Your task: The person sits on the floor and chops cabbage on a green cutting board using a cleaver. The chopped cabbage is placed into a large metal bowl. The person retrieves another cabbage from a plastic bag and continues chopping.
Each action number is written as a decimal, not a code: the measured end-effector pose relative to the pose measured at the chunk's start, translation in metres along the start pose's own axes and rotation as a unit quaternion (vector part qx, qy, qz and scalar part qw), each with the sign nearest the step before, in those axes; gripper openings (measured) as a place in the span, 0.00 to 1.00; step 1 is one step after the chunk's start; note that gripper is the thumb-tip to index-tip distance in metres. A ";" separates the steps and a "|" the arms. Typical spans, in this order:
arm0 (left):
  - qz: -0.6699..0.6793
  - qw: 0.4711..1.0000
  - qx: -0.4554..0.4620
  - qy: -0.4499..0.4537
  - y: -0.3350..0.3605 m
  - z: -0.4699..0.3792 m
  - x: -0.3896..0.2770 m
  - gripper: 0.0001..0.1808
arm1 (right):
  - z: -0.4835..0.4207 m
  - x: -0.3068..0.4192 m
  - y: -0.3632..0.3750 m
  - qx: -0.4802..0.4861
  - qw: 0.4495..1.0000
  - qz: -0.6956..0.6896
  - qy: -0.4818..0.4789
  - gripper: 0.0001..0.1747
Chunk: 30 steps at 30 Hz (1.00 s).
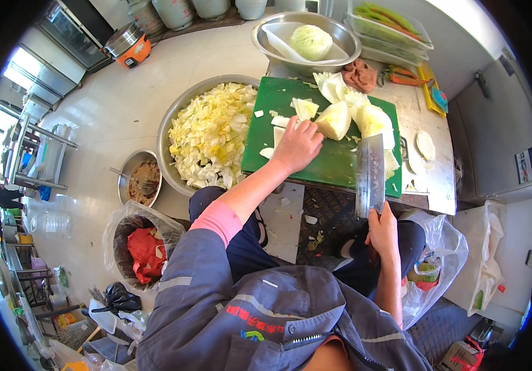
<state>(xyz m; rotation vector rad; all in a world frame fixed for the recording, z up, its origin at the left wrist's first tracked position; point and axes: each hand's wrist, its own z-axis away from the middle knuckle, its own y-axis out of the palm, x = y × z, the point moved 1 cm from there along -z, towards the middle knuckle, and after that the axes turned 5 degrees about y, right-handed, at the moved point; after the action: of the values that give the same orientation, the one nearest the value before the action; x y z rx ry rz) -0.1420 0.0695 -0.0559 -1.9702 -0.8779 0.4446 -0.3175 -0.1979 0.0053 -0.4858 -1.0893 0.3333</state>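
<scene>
My right hand (383, 229) grips the handle of a cleaver (370, 174). Its broad blade points away from me, over the right part of a green cutting board (321, 162). Curled down on the board, my left hand (296, 146) touches cut white cabbage pieces (279, 134); its fingertips are hidden, so its hold is unclear. Just beyond it sits a cabbage wedge (334, 121). A larger cabbage chunk (373, 121) lies behind the blade, with loose leaves (332, 86) farther back. Left of the board, a large metal basin (164, 153) holds chopped cabbage (212, 134).
Behind the board stands a steel bowl (262, 48) with a whole cabbage (311, 42). A crumpled brown cloth (360, 75) and plastic boxes of green peppers (386, 21) are nearby. A bowl with a whisk (143, 178) and a lined bin (122, 246) stand at left; a plastic bag (444, 269) hangs at right.
</scene>
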 end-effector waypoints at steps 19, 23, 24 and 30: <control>-0.025 0.993 0.102 -0.056 0.025 -0.025 0.072 0.23 | -0.004 -0.011 0.003 -0.001 1.000 -0.007 0.027 0.13; -0.103 0.986 0.094 -0.094 0.019 -0.001 0.119 0.16 | -0.003 -0.009 0.004 -0.009 1.000 -0.002 0.019 0.13; -0.095 0.983 0.122 -0.100 0.016 0.007 0.136 0.16 | -0.002 -0.009 0.004 -0.006 1.000 -0.008 -0.002 0.13; -0.283 0.947 -0.009 -0.151 -0.035 0.051 0.200 0.12 | -0.007 -0.018 -0.002 0.005 1.000 -0.018 0.001 0.14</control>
<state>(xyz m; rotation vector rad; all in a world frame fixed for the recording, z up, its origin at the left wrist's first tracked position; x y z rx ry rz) -0.0510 0.2573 -0.0466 -1.5848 -1.5867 0.3986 -0.3185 -0.2094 -0.0101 -0.4572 -1.0931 0.3060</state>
